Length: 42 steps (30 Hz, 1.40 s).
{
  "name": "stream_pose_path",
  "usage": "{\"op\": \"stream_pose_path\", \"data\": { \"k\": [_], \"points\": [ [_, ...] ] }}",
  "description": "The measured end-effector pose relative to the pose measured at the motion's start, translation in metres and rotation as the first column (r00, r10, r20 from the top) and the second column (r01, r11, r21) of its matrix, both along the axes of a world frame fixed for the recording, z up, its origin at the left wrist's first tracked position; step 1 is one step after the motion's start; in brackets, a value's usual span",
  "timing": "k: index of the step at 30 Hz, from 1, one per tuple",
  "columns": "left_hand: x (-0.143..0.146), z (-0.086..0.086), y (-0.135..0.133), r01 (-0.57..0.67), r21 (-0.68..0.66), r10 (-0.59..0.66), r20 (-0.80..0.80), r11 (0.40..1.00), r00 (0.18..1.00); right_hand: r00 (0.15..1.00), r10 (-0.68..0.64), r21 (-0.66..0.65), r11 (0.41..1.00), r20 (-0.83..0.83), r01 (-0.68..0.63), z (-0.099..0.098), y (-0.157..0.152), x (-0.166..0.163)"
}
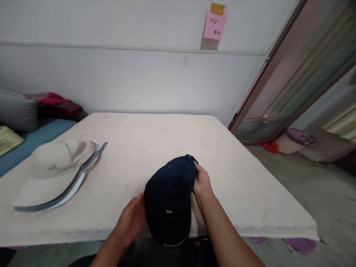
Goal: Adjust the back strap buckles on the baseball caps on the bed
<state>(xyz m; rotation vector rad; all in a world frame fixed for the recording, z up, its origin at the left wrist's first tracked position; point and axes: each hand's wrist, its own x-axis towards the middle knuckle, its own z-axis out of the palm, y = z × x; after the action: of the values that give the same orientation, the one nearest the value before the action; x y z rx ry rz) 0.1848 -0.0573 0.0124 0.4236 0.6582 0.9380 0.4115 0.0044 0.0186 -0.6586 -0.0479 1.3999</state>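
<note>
A dark navy baseball cap [169,193] is held at the near edge of the table, its brim pointing toward me and a small white logo on its front. My left hand [132,218] has its fingers against the cap's left side, with some fingertips hidden behind it. Around the back right part of the cap, my right hand [202,181] is closed, thumb near the strap. To the left lies a stack of caps, a cream cap [52,159] on top with darker and pale brims showing under it.
A cream cloth covers the table [155,137], which stands against a white wall. A pink note [215,25] is taped there. At the left are a grey cushion [18,110] and a blue seat. On the right are a sliding door and a lined bin [294,141].
</note>
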Motion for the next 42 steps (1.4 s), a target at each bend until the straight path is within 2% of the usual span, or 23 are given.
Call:
{"op": "stream_pose_path", "data": {
  "k": [2,5,9,11,13,15,17,19,22,24,26,28,30,33,37,40,42],
  "points": [
    [-0.001,-0.005,-0.006,-0.009,0.038,0.007,0.064,0.999,0.998,1.0,-0.026,0.005,1.0,-0.005,0.026,-0.001,0.001,0.004],
    [0.002,-0.02,-0.02,0.009,-0.003,-0.008,0.163,1.0,0.987,0.999,-0.042,0.009,0.999,0.005,0.042,-0.003,0.002,0.008],
    [0.017,-0.056,-0.052,-0.093,-0.176,0.137,0.259,0.98,0.956,0.998,-0.067,-0.038,0.997,-0.024,0.066,-0.003,0.002,0.007],
    [0.024,-0.075,-0.067,-0.049,-0.273,0.118,0.242,0.961,0.963,0.995,-0.075,-0.082,0.994,-0.068,0.07,-0.002,0.002,0.006],
    [0.027,-0.082,-0.076,-0.081,-0.347,0.15,0.175,0.934,0.973,0.994,-0.065,-0.103,0.993,-0.092,0.055,-0.002,0.002,0.004],
    [0.025,-0.075,-0.075,-0.195,-0.368,0.24,0.079,0.909,0.968,0.996,-0.036,-0.104,0.994,-0.082,0.027,-0.001,0.002,0.002],
    [0.016,-0.052,-0.063,-0.288,-0.293,0.299,-0.009,0.912,0.954,0.999,-0.011,-0.124,0.992,-0.034,0.007,-0.001,0.001,-0.002],
    [0.0,-0.021,-0.043,-0.254,-0.107,0.249,-0.064,0.961,0.966,1.0,0.001,-0.162,0.987,0.018,0.002,-0.002,0.0,-0.006],
    [-0.034,0.029,0.001,-0.321,0.128,0.342,-0.21,0.938,0.916,0.996,0.051,-0.223,0.974,0.074,-0.033,-0.003,-0.002,-0.012],
    [-0.061,0.062,0.035,-0.358,0.269,0.42,-0.23,0.894,0.878,0.987,0.13,-0.228,0.968,0.094,-0.106,-0.004,-0.004,-0.016],
    [-0.09,0.091,0.07,-0.424,0.399,0.529,-0.199,0.813,0.825,0.972,0.21,-0.2,0.962,0.102,-0.187,-0.004,-0.005,-0.02],
    [-0.121,0.115,0.101,-0.508,0.426,0.617,-0.167,0.749,0.769,0.96,0.258,-0.164,0.957,0.107,-0.239,-0.004,-0.005,-0.024],
    [-0.154,0.128,0.123,-0.636,0.39,0.733,-0.187,0.666,0.654,0.952,0.28,-0.158,0.953,0.123,-0.26,-0.005,-0.005,-0.028],
    [-0.205,0.123,0.134,-0.713,0.322,0.782,-0.276,0.623,0.558,0.936,0.315,-0.154,0.944,0.155,-0.292,-0.009,-0.005,-0.033],
    [-0.263,0.088,0.118,-0.793,0.173,0.756,-0.473,0.583,0.452,0.903,0.367,-0.144,0.929,0.224,-0.342,-0.012,-0.009,-0.04],
    [-0.29,0.066,0.106,-0.808,0.129,0.719,-0.552,0.574,0.423,0.88,0.395,-0.146,0.918,0.264,-0.369,-0.012,-0.012,-0.043],
    [-0.301,0.06,0.103,-0.812,0.138,0.716,-0.571,0.567,0.403,0.874,0.401,-0.153,0.916,0.274,-0.372,-0.011,-0.014,-0.044]
  ]
}}
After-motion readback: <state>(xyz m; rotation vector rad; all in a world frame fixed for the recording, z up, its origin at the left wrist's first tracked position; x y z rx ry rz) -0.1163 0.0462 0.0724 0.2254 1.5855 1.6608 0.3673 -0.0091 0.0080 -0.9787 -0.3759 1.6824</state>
